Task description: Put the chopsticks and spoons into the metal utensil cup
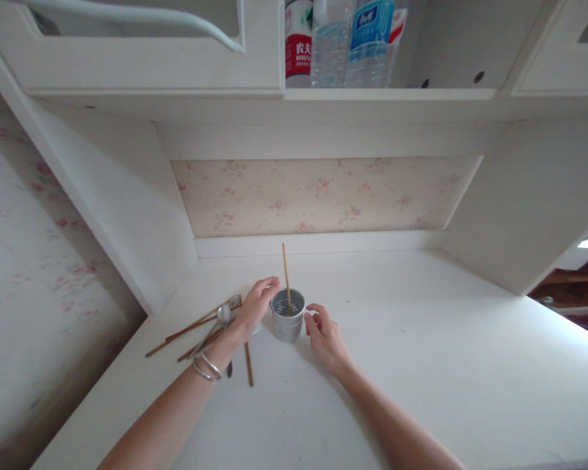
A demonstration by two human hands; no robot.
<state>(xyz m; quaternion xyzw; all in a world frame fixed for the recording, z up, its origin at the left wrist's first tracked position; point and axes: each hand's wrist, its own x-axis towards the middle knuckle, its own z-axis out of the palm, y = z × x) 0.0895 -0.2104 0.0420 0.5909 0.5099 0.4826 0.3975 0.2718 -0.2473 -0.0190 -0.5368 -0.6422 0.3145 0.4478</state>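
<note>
Item: one metal cup [288,331], perforated base, upright on the white bench [402,365], between the two hands.

Contents: one chopstick [286,267], leaning slightly, its upper part well above the rim.

Left hand [256,305]: beside the cup's left rim, fingers loosely bent, grasping nothing visible; contact with the rim cannot be told. Two bangles [208,367] at the wrist.

Right hand [325,334]: beside the cup's right wall, fingers half curled and unclenched, nothing seen in them; whether the tips touch metal cannot be told.

Loose stock, left side: several wooden chopsticks [163,348], lying crossed; one metal spoon [224,315] among them; one separate chopstick [248,367], partly behind the left wrist.

Overhead: bottles [329,55] in the cabinet [451,46].

Hazards, as judged: a knock from either hand could slide or tip the cup, tall chopstick included; the left forearm, low over the loose pieces, could catch and scatter them; round sticks might roll if nudged.
</note>
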